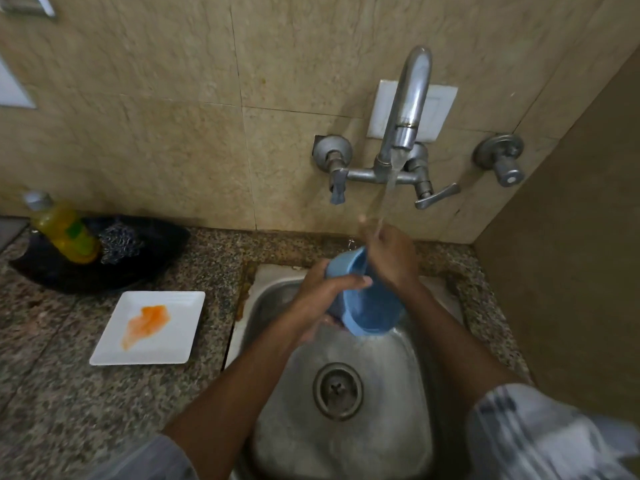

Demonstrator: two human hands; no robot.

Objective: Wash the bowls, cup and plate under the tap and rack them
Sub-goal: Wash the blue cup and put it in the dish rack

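Over the steel sink (408, 403) I hold blue dishware (370, 313) that looks like two nested bowls, tilted on edge. My left hand (322, 292) grips its outside from the left. My right hand (391, 254) rests on the upper rim, and the running stream from the wall tap (408, 109) falls onto that hand. A white square plate (173, 344) with an orange smear lies flat on the counter left of the sink. No cup or rack shows in this view.
A yellow soap bottle (65, 233) and a steel scrubber (119, 242) sit on a dark tray (69, 275) at the back left of the speckled granite counter (104, 410). Two valve knobs flank the tap. A brown wall (571, 271) closes the right side.
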